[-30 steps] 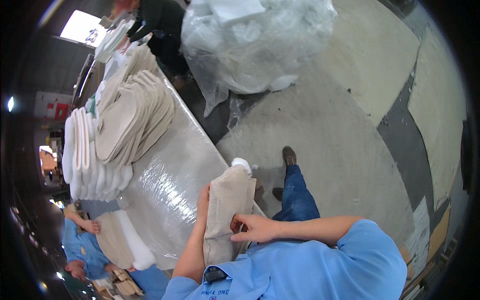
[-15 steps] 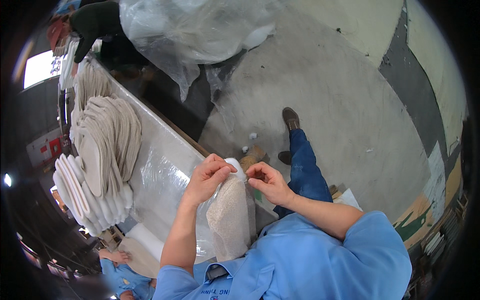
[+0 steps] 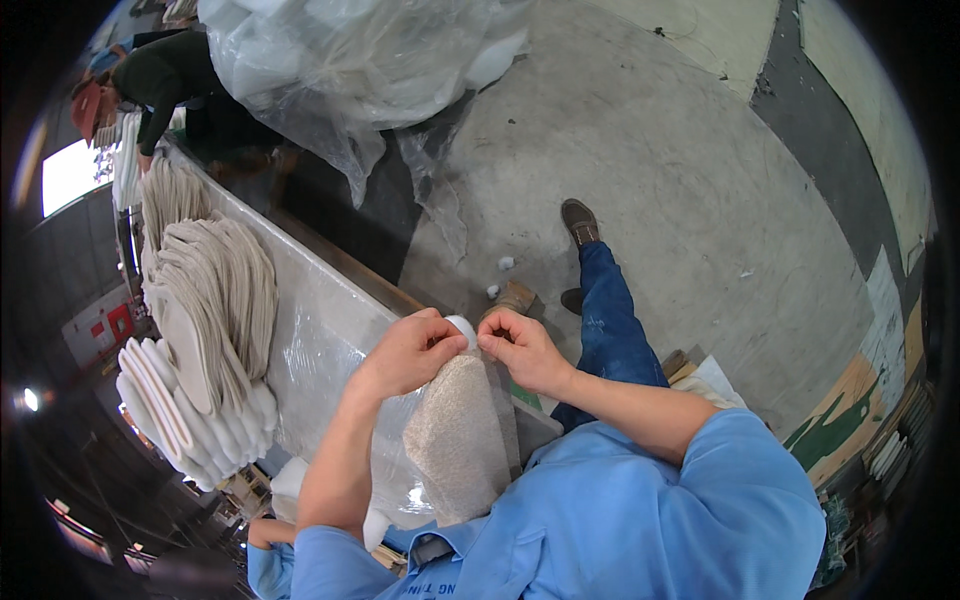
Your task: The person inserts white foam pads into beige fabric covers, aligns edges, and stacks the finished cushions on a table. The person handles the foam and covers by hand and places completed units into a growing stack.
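Observation:
A beige, nubbly fabric cushion (image 3: pixel 452 440) lies in front of me at the table's edge, close against my shirt. White padding (image 3: pixel 462 328) shows at its far end. My left hand (image 3: pixel 410 352) pinches the far end of the cushion on its left side, thumb and forefinger together beside the padding. From the right, my right hand (image 3: pixel 525 350) pinches at the same end, with its fingertips close to the left hand's. The exact bit of edge between the fingertips is hidden.
The table (image 3: pixel 310 330) has a shiny plastic covering. On its left lie stacked beige covers (image 3: pixel 215 300) and white pads (image 3: pixel 190 420). A big clear plastic bag of white filling (image 3: pixel 370 60) stands beyond. A person in dark clothes (image 3: pixel 175 75) leans over the far end; another person's blue sleeve (image 3: pixel 270 565) shows lower left.
My right hand has moved left, and its fingers have closed at the cushion's end, nearer the left hand. The far person's arm now reaches down to the beige covers.

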Demonstrator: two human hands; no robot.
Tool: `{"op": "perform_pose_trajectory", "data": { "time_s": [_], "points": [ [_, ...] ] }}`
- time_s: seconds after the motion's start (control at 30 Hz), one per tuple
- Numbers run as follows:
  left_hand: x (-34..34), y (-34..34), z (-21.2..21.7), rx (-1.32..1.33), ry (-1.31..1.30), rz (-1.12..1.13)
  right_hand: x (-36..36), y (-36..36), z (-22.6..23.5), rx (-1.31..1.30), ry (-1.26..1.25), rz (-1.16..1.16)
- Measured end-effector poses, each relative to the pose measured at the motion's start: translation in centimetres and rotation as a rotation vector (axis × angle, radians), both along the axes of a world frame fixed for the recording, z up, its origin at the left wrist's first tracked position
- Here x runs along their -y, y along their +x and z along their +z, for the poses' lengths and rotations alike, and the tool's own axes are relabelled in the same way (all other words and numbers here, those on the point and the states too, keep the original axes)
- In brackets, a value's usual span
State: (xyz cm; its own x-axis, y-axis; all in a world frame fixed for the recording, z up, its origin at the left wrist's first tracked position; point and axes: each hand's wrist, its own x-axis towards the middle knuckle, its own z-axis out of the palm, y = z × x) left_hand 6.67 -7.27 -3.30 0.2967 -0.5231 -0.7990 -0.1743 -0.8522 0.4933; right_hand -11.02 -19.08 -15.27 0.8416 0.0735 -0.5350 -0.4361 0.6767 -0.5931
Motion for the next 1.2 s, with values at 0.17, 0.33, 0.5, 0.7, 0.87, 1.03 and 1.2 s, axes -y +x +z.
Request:
{"op": "perform_pose_trajectory", "data": {
  "time_s": [0.17, 0.33, 0.5, 0.7, 0.87, 1.03, 1.2],
  "points": [
    [1.0, 1.9, -0.8, -0.06, 0.001, -0.298, 0.7, 1.2, 1.2, 0.091, -0.199, 0.0],
    [4.1, 2.9, -2.1, -0.267, 0.252, -0.452, 1.2, 1.4, 1.1, 0.201, -0.283, -0.015],
    [3.4, 2.1, -3.1, -0.283, 0.217, -0.4, 0.9, -0.2, 0.4, 0.086, -0.129, -0.017],
    [2.8, 1.1, -2.1, -0.158, 0.072, -0.298, -3.3, -6.2, -0.1, -0.031, 0.123, -0.032],
    [1.3, 0.6, -3.6, -0.267, 0.009, -0.082, -6.9, -6.5, 0.2, -0.206, 0.078, -0.084],
    [0.1, -0.1, -4.1, -0.279, -0.003, 0.15, -7.8, -4.9, 0.5, -0.286, 0.333, -0.358],
    [-1.4, -1.8, -4.2, -0.168, -0.062, 0.418, -6.2, -3.3, 1.7, -0.334, 0.353, -0.373]
  ]
}}
